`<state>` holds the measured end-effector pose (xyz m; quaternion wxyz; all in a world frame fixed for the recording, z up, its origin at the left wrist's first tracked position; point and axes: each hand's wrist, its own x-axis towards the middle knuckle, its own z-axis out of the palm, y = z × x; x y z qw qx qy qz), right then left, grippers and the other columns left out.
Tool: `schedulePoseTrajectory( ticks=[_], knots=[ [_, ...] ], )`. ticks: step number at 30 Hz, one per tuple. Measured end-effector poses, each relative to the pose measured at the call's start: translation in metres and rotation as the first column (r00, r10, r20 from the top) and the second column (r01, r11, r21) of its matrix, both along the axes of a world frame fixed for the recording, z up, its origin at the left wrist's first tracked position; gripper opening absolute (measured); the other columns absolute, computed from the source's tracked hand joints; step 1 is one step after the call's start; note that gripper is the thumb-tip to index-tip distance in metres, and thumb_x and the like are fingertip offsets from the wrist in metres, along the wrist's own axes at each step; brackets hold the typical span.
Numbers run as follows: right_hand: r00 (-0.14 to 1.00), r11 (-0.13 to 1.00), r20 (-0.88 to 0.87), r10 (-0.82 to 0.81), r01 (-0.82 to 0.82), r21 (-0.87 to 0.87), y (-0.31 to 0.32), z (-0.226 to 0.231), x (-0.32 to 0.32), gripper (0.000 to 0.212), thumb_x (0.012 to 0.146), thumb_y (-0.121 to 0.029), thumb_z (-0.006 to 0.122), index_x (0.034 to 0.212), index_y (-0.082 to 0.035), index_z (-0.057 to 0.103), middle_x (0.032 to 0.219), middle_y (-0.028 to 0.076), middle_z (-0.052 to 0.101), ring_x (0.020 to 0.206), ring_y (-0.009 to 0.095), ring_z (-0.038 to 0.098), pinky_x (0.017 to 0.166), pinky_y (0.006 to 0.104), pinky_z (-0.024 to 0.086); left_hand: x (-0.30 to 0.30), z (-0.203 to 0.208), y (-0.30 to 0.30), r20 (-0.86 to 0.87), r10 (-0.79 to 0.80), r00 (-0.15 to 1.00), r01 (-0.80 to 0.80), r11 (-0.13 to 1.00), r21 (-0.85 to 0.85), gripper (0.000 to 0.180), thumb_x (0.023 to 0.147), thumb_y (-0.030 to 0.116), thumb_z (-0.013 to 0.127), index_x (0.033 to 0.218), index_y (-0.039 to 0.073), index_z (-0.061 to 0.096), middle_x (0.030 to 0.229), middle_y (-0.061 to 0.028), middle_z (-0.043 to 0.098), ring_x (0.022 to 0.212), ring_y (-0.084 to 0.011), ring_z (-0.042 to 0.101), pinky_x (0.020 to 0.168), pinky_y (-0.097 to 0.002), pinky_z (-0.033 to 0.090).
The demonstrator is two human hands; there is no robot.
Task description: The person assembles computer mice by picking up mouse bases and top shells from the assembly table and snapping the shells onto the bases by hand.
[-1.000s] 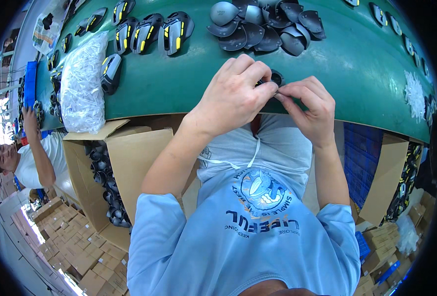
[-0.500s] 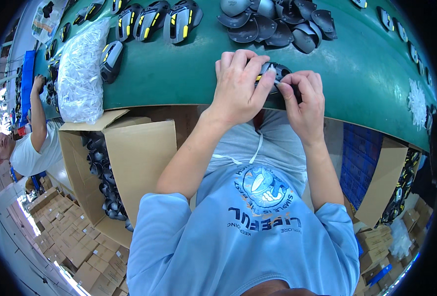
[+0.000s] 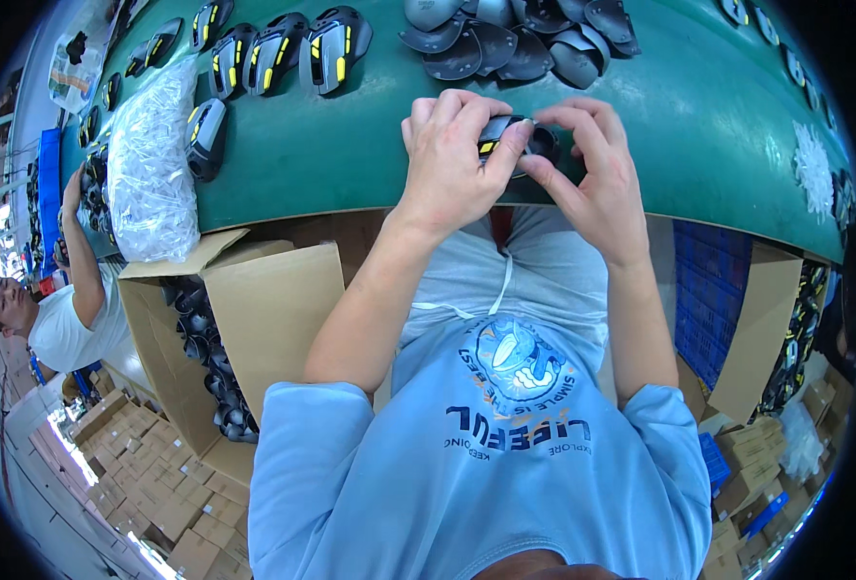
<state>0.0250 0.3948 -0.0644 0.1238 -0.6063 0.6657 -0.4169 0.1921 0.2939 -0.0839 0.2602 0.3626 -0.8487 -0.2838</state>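
Mouse between both hands at the worktop's near edge: fingers of the left hand grip it, while those of the right hand, pinched together half a second earlier, stand parted beside its right end.

A factory assembly workshop: matching computer mice and a heap of loose shells lie on a long green table, an open carton of parts stands by its near edge, and many brown cartons are stacked near a co-worker.
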Motion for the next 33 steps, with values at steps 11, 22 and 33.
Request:
schedulePoseTrajectory(
  ticks=[11,22,33],
  knots=[
    [0.936,0.976,-0.302,0.183,-0.209,-0.057,-0.008,0.002,-0.034,0.044,0.085,-0.026,0.084,0.126,-0.011,0.076,0.115,0.008,0.074,0.107,0.029,0.064,0.094,0.0408,0.054,0.0,-0.001,0.002,0.031,-0.025,0.999,0.027,0.998,-0.064,0.03,0.1,0.037,0.066,0.113,0.012,0.075,0.111,-0.0073,0.067,0.108,-0.0302,0.054,0.097,-0.0433,0.038],
    [0.962,0.961,-0.043,0.269,-0.271,-0.055,-0.019,-0.012,-0.029,0.038,0.084,-0.024,0.086,0.118,-0.008,0.079,0.111,0.009,0.075,0.099,0.027,0.067,0.087,0.0384,0.055,0.005,-0.012,0.0,-0.096,-0.028,0.995,0.017,0.994,-0.106,0.027,0.1,0.018,0.052,0.117,0.004,0.068,0.114,-0.0116,0.068,0.105,-0.0317,0.056,0.096,-0.0436,0.039],
    [0.957,0.963,-0.136,0.255,-0.264,-0.052,-0.01,-0.006,-0.029,0.034,0.09,-0.015,0.079,0.124,-0.012,0.079,0.112,0.009,0.074,0.101,0.027,0.066,0.091,0.0378,0.054,0.004,-0.01,0.002,-0.084,-0.014,0.996,0.004,0.994,-0.113,0.027,0.097,0.017,0.055,0.116,0.002,0.068,0.114,-0.0125,0.068,0.105,-0.0321,0.056,0.095,-0.0439,0.04]
  ],
)
